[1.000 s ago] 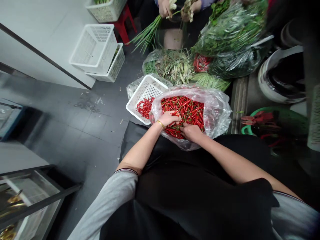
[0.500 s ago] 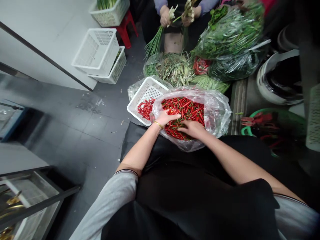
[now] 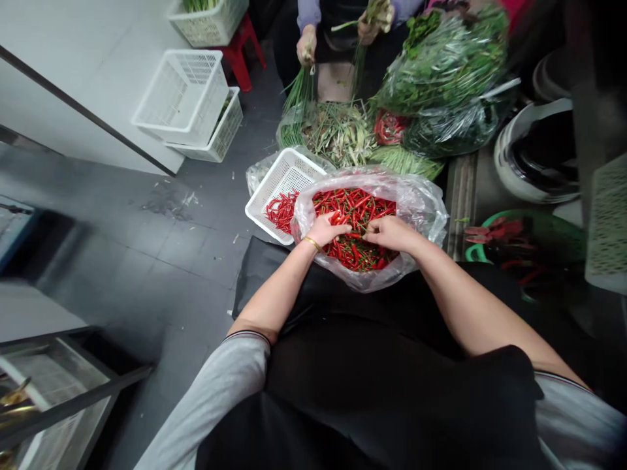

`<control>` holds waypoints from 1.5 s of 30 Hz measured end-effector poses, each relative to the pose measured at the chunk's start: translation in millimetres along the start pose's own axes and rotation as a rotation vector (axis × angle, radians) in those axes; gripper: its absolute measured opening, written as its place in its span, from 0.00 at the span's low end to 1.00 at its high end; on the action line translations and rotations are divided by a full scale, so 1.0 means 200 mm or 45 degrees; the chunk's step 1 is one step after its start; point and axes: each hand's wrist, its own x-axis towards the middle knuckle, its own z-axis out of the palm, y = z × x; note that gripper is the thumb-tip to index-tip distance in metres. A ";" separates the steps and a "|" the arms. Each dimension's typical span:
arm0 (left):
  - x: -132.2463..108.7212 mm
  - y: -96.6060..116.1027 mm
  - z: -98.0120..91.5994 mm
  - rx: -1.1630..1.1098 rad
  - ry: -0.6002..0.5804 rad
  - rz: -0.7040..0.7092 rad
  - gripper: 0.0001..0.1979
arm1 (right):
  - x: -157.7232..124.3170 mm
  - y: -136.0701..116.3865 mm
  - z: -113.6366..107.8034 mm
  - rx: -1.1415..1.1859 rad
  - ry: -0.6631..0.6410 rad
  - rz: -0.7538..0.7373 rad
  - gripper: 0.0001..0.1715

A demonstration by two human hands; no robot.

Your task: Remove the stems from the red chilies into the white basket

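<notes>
Left grip: the left hand (image 3: 326, 230) is in the mouth of the bag, half curled, its thumb stretched toward the right hand. Some red shows at its fingers, but one cannot tell if the hand is closed on it.
Right grip: the right hand (image 3: 392, 233) is just beside, its fingertips near together over the pile; whether a chilli is between them, one cannot tell.
Red chillies: the big pile (image 3: 357, 254) lies under and around both grips, inside the clear plastic bag (image 3: 424, 209).
Changed since half a second: the right grip has moved up and away from the body; before, its fingers were more spread and lower in the pile. The left grip stays almost in the same place.
White basket: this basket (image 3: 294, 175) is left of the left grip, touching the bag, with a smaller heap of chillies (image 3: 280, 212).
Co-worker: beyond the grips, one hand (image 3: 306, 47) is now lower, with green stalks (image 3: 300, 91) hanging down; the other hand (image 3: 368, 31) is farther from it than before.
Hidden: the left fingers are partly lost among the red, and the bag covers the lower pile.
Cut off: the co-worker's upper body is outside the view.
Hard to see: right of the right grip, the contents of the green basin (image 3: 475, 253) are dark and blurred.
</notes>
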 end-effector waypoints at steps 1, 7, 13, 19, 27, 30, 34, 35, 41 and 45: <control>0.00 0.01 0.00 0.002 -0.043 0.041 0.17 | -0.02 -0.02 -0.02 0.069 0.021 -0.037 0.15; -0.01 0.05 0.00 0.138 -0.279 0.151 0.15 | -0.06 -0.13 -0.11 0.363 0.103 -0.136 0.19; -0.05 0.05 0.01 0.038 -0.375 0.287 0.17 | -0.10 -0.16 -0.08 0.721 -0.117 -0.256 0.26; -0.05 0.04 0.00 -0.243 -0.216 0.164 0.24 | -0.06 0.00 0.10 0.566 0.093 -0.014 0.31; 0.01 -0.04 -0.02 -0.139 -0.010 -0.028 0.19 | 0.07 0.02 0.23 -0.061 0.050 0.076 0.11; 0.02 -0.05 0.00 -0.237 0.036 -0.038 0.18 | 0.04 0.03 0.14 0.046 0.205 0.146 0.13; 0.02 -0.03 0.00 -0.332 0.017 -0.044 0.11 | 0.00 -0.01 0.16 -0.268 0.147 0.208 0.23; 0.02 -0.03 -0.01 -0.332 0.003 -0.044 0.11 | 0.01 -0.04 0.20 -0.327 0.063 0.239 0.24; 0.00 -0.04 -0.03 -0.326 -0.048 -0.112 0.12 | 0.08 -0.05 0.27 -0.087 -0.068 0.173 0.11; 0.00 -0.06 0.05 -0.444 -0.084 -0.103 0.17 | 0.04 -0.04 0.11 0.505 0.158 0.048 0.21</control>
